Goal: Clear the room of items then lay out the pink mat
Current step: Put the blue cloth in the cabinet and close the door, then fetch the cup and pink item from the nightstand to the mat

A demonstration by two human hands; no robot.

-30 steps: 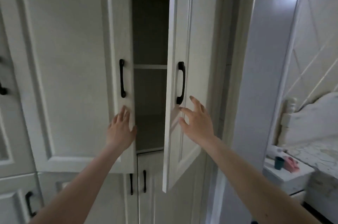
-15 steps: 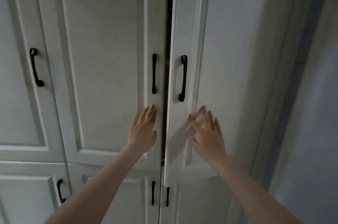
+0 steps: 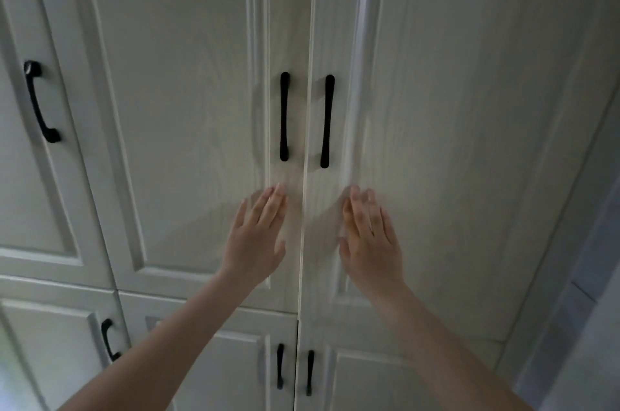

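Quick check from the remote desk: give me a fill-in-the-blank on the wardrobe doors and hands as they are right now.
1. Both hands, left hand and right hand, lie flat with fingers ____.
2. The left door and right door are ____.
3. The two handles, left handle and right handle, are coloured ____.
4. The hands sit ____ those handles.

Missing: straight; closed; black; below

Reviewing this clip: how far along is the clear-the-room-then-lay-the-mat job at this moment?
Looks done: the two tall wardrobe doors meet at the centre seam with no gap showing. In hand: the left hand and right hand lie with straight fingers on or close to the doors, below the black handles. Left: no pink mat shows here, so laying it out remains; the rest of the room is out of view.
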